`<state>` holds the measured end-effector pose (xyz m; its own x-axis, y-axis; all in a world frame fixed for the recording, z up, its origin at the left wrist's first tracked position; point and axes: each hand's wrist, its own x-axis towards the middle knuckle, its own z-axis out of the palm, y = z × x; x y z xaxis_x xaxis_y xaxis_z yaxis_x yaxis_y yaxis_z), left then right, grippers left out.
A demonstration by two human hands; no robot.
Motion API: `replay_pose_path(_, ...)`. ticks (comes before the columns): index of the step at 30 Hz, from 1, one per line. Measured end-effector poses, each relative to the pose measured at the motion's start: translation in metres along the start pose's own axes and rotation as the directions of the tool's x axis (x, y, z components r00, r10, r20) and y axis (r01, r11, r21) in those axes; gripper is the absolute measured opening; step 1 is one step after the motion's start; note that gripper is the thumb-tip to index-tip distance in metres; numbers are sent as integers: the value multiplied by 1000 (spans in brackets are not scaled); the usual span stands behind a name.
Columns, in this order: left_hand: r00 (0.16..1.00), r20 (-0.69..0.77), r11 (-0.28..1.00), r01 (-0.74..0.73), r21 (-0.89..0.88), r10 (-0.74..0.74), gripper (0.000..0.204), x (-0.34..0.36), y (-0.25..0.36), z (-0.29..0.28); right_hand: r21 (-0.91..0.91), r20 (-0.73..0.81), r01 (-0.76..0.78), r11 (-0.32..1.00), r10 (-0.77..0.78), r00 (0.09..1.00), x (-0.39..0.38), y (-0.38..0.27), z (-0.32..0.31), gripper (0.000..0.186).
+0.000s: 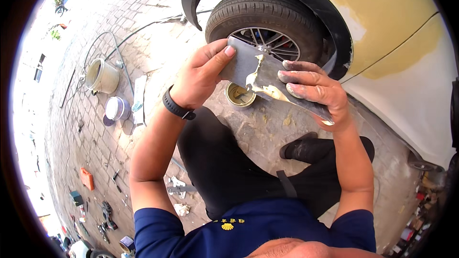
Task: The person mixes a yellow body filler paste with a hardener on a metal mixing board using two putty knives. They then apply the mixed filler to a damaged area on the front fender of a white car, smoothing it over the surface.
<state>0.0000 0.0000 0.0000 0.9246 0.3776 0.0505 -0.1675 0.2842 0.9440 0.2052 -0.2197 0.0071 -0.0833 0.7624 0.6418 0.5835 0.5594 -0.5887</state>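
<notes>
In front of the wheel, my left hand (205, 67) grips a flat grey filler spreader (240, 62), thumb on top at its corner. My right hand (315, 88) is closed on a darker flat spreader (275, 74), its fingers laid across the upper face and the thumb hidden beneath. The two blades seem to overlap, though where one ends is hard to make out. Pale yellow filler paste (270, 91) lies in a streak and a lump along them. Grey smears coat my right fingertips. Just below the blades stands an open tin (229, 96) with yellowish filler inside.
A car wheel (265, 19) and a yellow-patched body panel (382, 33) rise ahead and right. To the left stand a white bucket (109, 77) and a smaller tub (116, 109), near a hose (122, 50). An orange case (86, 179) and scattered tools lie on the paving.
</notes>
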Motion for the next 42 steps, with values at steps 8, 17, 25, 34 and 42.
replay_pose_path(8,991,-13,988,-133,75,134,32,-12,-4,71,-136,-109,71,988,-86,990,-32,-59,-27,36)
replay_pose_path(17,980,65,964,-195,181,187,30,-23,-11,90,-296,-34,33,955,-45,998,-43,-80,-37,35)
replay_pose_path(25,940,7,917,-333,221,340,32,-32,-15,77,-547,-12,-33,837,32,999,-21,-83,-35,37)
replay_pose_path(34,893,-34,866,-424,266,448,33,-24,-30,64,-194,-445,-679,708,554,704,-29,-80,-26,35)
replay_pose_path(42,954,-55,913,-297,-280,294,30,-14,-57,79,713,-556,19,701,550,623,-19,-75,2,45)
